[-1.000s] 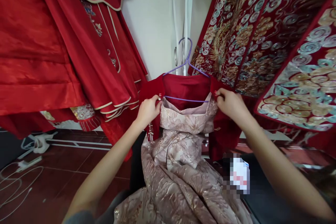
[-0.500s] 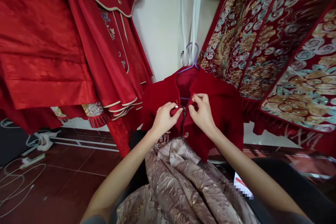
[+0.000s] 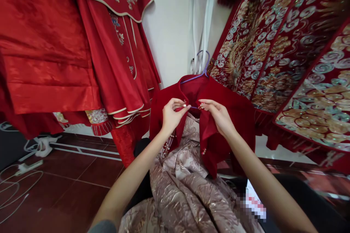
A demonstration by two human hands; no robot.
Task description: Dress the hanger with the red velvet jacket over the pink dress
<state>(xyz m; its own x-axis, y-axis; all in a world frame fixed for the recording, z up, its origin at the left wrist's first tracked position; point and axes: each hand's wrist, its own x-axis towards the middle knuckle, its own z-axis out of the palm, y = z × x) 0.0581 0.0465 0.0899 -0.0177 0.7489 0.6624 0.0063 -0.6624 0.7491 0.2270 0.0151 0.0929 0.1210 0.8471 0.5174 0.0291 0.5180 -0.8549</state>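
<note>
A dark red velvet jacket (image 3: 229, 98) hangs on a thin purple hanger (image 3: 206, 67), its front parted at the neck. My left hand (image 3: 173, 114) is closed in a pinch on the jacket's left-side front edge, at a small pearl-like fastener (image 3: 185, 104). On the other edge my right hand (image 3: 217, 113) pinches a small gold beaded clasp (image 3: 201, 106). A gap separates the two edges. Another gold fastener (image 3: 203, 151) shows lower down. Beaded strands (image 3: 167, 145) dangle on the left side. Pinkish-brown brocade fabric (image 3: 188, 189) lies bunched below the jacket and shows between its fronts.
Red garments with cream trim (image 3: 115, 62) hang at the left. Gold-embroidered red garments (image 3: 276, 51) hang at the right. White straps or poles (image 3: 207, 14) stand behind the hanger. A power strip (image 3: 28, 167) and white cables lie on the tiled floor (image 3: 71, 189).
The jacket's two front edges have spread farther apart, showing brocade between them. My right hand has shifted, with its fingers now extended toward the clasp. The view has moved slightly.
</note>
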